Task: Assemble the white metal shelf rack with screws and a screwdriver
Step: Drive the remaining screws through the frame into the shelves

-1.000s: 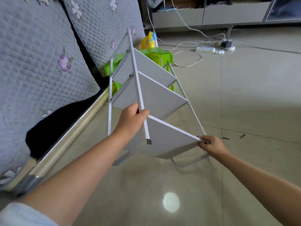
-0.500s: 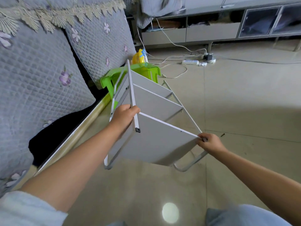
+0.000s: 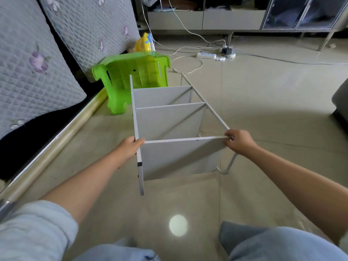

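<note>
The white metal shelf rack (image 3: 169, 121) lies on its side in front of me, its three shelf panels standing on edge between two thin side rails. My left hand (image 3: 128, 147) grips the left rail where the nearest panel meets it. My right hand (image 3: 239, 141) grips the right rail at the other end of that same panel. A curved white foot loop (image 3: 228, 164) hangs below my right hand. No screws or screwdriver are visible.
A green plastic stool (image 3: 131, 78) lies tipped over just beyond the rack, a yellow bottle (image 3: 144, 44) behind it. A quilted grey sofa (image 3: 37, 59) with a metal rail runs along the left. A power strip (image 3: 206, 55) and cables lie on the tiled floor ahead.
The rack has swung from a tilted, raised pose down to lie level and square in front of me. Both hands kept their hold on the rails.
</note>
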`<state>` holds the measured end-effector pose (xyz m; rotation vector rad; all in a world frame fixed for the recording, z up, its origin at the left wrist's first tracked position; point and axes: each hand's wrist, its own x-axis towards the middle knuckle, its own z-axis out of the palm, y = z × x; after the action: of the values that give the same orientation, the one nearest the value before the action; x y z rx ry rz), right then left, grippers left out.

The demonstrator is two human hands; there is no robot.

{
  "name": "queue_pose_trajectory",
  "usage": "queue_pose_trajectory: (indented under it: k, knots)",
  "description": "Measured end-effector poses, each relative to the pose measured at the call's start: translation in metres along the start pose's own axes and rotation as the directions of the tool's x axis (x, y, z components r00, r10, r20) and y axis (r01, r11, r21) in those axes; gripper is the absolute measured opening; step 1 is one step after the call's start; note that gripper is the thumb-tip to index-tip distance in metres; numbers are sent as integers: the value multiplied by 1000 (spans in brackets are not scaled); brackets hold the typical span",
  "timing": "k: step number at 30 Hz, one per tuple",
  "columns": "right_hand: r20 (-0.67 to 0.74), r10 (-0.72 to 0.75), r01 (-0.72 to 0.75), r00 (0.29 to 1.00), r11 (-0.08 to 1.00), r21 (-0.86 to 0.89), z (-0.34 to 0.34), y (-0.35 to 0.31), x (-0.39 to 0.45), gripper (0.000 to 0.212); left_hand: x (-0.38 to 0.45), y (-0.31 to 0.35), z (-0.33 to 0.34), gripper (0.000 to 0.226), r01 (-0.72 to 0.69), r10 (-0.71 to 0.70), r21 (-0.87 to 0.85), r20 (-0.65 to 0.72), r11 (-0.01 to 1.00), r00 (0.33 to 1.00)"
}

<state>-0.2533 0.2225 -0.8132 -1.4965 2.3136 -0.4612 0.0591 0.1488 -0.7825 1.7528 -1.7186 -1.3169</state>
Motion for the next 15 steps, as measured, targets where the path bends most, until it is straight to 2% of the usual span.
queue_pose_trajectory:
  k: [4, 7, 10, 15]
  knots:
    - [18, -55, 57, 998, 988, -146, -2, -10, 6, 22, 9, -29, 9, 35, 45, -50, 172, 29, 984, 998]
    - [35, -48, 54, 998, 982, -180, 5, -12, 4, 22, 14, -31, 10, 62, 81, -102, 322, 47, 943, 994]
    - [75, -54, 67, 996, 979, -190, 29, -10, -5, 23, 17, -35, 9, 76, 72, -131, 590, 58, 804, 990]
    - [106, -38, 49, 994, 994, -97, 63, -14, -18, 22, 22, -50, 16, 92, 97, -136, 820, -24, 564, 990]
